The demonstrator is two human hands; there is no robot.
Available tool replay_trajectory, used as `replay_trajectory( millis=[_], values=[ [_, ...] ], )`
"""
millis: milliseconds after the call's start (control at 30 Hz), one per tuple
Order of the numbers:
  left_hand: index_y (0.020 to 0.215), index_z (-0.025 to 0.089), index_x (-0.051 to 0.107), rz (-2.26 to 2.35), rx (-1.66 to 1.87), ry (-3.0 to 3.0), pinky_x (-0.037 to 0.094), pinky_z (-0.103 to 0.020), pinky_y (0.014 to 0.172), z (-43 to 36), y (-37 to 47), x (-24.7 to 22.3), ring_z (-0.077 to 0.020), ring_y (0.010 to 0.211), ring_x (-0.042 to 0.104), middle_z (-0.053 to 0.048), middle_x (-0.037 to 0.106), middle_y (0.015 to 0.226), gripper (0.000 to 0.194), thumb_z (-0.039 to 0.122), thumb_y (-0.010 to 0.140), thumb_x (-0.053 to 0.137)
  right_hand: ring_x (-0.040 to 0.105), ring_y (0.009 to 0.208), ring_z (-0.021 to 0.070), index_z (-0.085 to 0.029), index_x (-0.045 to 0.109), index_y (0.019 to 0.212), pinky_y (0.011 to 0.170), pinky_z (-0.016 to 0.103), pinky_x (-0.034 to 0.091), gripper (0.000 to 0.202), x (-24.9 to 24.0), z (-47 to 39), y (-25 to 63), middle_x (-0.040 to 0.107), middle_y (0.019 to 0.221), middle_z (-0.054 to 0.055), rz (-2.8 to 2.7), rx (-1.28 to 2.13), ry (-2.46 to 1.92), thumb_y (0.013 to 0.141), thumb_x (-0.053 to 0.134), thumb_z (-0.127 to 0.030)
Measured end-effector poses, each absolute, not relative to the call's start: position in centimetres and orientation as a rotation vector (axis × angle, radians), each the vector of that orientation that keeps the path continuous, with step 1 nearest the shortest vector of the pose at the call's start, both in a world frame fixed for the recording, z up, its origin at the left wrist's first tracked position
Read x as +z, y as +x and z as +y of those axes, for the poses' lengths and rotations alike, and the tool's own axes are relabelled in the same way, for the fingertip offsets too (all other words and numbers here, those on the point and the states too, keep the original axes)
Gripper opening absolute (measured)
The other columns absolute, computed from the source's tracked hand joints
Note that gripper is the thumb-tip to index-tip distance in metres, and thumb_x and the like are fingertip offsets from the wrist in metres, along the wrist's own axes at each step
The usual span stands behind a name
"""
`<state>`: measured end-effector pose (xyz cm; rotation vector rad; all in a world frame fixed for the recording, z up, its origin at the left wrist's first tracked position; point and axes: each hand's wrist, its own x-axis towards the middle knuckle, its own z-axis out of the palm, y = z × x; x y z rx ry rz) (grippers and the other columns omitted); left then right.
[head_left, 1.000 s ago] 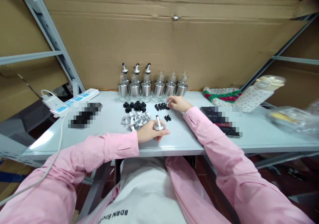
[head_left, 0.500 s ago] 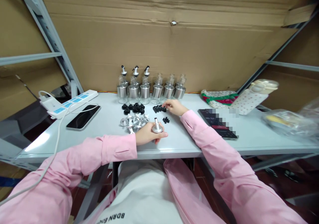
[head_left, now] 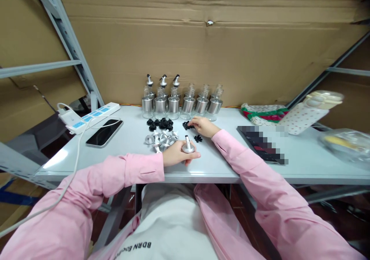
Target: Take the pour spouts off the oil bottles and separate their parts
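Note:
My left hand (head_left: 177,153) is closed around a silver pourer spout (head_left: 188,147) with a black tip, held upright above the table near its front edge. My right hand (head_left: 206,126) reaches to a row of small black parts (head_left: 186,125), its fingers bent down onto them. Whatever sits between those fingertips is too small to make out. Closer to me lies a cluster of smaller black pieces (head_left: 198,138). Loose silver spout parts (head_left: 163,140) are heaped beside my left hand, with black ribbed stoppers (head_left: 163,123) behind them.
Glass bottles with steel bands (head_left: 174,105) line the back; three rear ones carry pourers. At left are a phone (head_left: 104,133) and a power strip (head_left: 95,118) with a white cable. Another phone (head_left: 254,144), a dotted bottle (head_left: 302,115) and a plastic-wrapped container (head_left: 343,140) stand right.
The whole view has shifted, so things appear further right. My right fingers cover more of the row of black parts. My left hand keeps the spout in the same place.

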<state>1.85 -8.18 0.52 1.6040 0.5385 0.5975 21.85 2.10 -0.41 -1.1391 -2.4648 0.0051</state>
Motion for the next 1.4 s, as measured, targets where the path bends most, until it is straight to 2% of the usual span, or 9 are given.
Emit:
replay_trajectory(
  millis=[533, 767, 867, 933, 1033, 1100, 1200, 1333, 1400],
  values=[
    [0.072, 0.015, 0.047, 0.524, 0.599, 1.610, 0.037, -0.019, 0.047, -8.2, 1.8, 0.5, -0.0052, 0.040, 0.046, 0.007, 0.051, 0.045, 0.033, 0.040, 0.069, 0.067, 0.059, 0.083, 0.0177, -0.013, 0.067, 0.088, 0.080, 0.030, 0.047, 0.035, -0.7, 2.0, 20.8, 0.064, 0.088, 0.009, -2.461, 0.080, -0.977, 0.074, 0.039, 0.000],
    [0.071, 0.015, 0.046, 0.524, 0.607, 1.599, 0.037, -0.019, 0.047, -8.2, 1.9, 0.4, -0.0054, 0.040, 0.046, 0.007, 0.051, 0.045, 0.033, 0.040, 0.068, 0.067, 0.057, 0.082, 0.0171, -0.014, 0.068, 0.079, 0.080, 0.030, 0.045, 0.038, -0.3, 1.9, 20.9, 0.064, 0.084, 0.008, -2.429, 0.184, -1.031, 0.065, 0.038, 0.004],
    [0.071, 0.015, 0.044, 0.522, 0.628, 1.575, 0.037, -0.019, 0.046, -8.1, 2.0, 0.3, -0.0058, 0.040, 0.047, 0.007, 0.051, 0.045, 0.035, 0.041, 0.067, 0.068, 0.057, 0.078, 0.0164, -0.015, 0.067, 0.075, 0.078, 0.031, 0.045, 0.025, 0.7, 1.2, 20.9, 0.064, 0.080, 0.007, -2.234, 0.412, -1.034, 0.072, 0.044, -0.006],
    [0.070, 0.016, 0.043, 0.513, 0.637, 1.543, 0.038, -0.020, 0.046, -7.9, 1.9, 0.2, -0.0065, 0.040, 0.048, 0.007, 0.051, 0.046, 0.037, 0.043, 0.066, 0.068, 0.057, 0.075, 0.0154, -0.016, 0.066, 0.082, 0.073, 0.030, 0.045, 0.016, 1.5, 0.3, 20.5, 0.063, 0.080, 0.006, -2.037, 0.777, -0.967, 0.078, 0.050, -0.020],
    [0.070, 0.015, 0.044, 0.502, 0.621, 1.496, 0.037, -0.020, 0.045, -7.8, 1.9, 0.3, -0.0077, 0.041, 0.050, 0.005, 0.054, 0.048, 0.039, 0.044, 0.064, 0.069, 0.056, 0.072, 0.0130, -0.016, 0.063, 0.091, 0.064, 0.026, 0.045, 0.027, 2.5, -1.2, 19.6, 0.061, 0.079, 0.003, -1.798, 1.419, -0.716, 0.076, 0.061, -0.039],
    [0.069, 0.015, 0.044, 0.499, 0.603, 1.487, 0.036, -0.021, 0.045, -7.8, 1.8, 0.4, -0.0078, 0.041, 0.050, 0.004, 0.054, 0.049, 0.038, 0.043, 0.065, 0.069, 0.055, 0.070, 0.0109, -0.015, 0.064, 0.084, 0.063, 0.024, 0.044, 0.030, 2.9, -2.1, 19.1, 0.060, 0.079, 0.003, -1.770, 1.654, -0.561, 0.071, 0.068, -0.042],
    [0.064, 0.014, 0.045, 0.488, 0.596, 1.510, 0.037, -0.021, 0.047, -7.7, 1.7, 0.3, -0.0072, 0.042, 0.050, 0.003, 0.054, 0.048, 0.034, 0.040, 0.068, 0.066, 0.054, 0.067, 0.0083, -0.011, 0.065, 0.076, 0.061, 0.021, 0.043, 0.028, 3.1, -2.9, 18.6, 0.060, 0.078, 0.003, -1.823, 1.755, -0.465, 0.066, 0.074, -0.037],
    [0.062, 0.013, 0.048, 0.490, 0.601, 1.549, 0.037, -0.021, 0.048, -7.7, 1.7, 0.2, -0.0071, 0.043, 0.050, 0.002, 0.055, 0.049, 0.032, 0.040, 0.072, 0.063, 0.054, 0.067, 0.0083, -0.011, 0.066, 0.086, 0.060, 0.020, 0.042, 0.033, 2.9, -3.1, 18.4, 0.061, 0.076, 0.002, -1.773, 1.856, -0.522, 0.069, 0.073, -0.038],
    [0.061, 0.013, 0.048, 0.490, 0.588, 1.563, 0.038, -0.021, 0.049, -7.6, 1.7, 0.2, -0.0071, 0.043, 0.050, 0.002, 0.055, 0.049, 0.033, 0.041, 0.072, 0.063, 0.054, 0.066, 0.0080, -0.010, 0.065, 0.081, 0.060, 0.020, 0.042, 0.033, 2.8, -3.1, 18.3, 0.060, 0.076, 0.003, -1.751, 1.864, -0.542, 0.069, 0.072, -0.040]
  ],
)
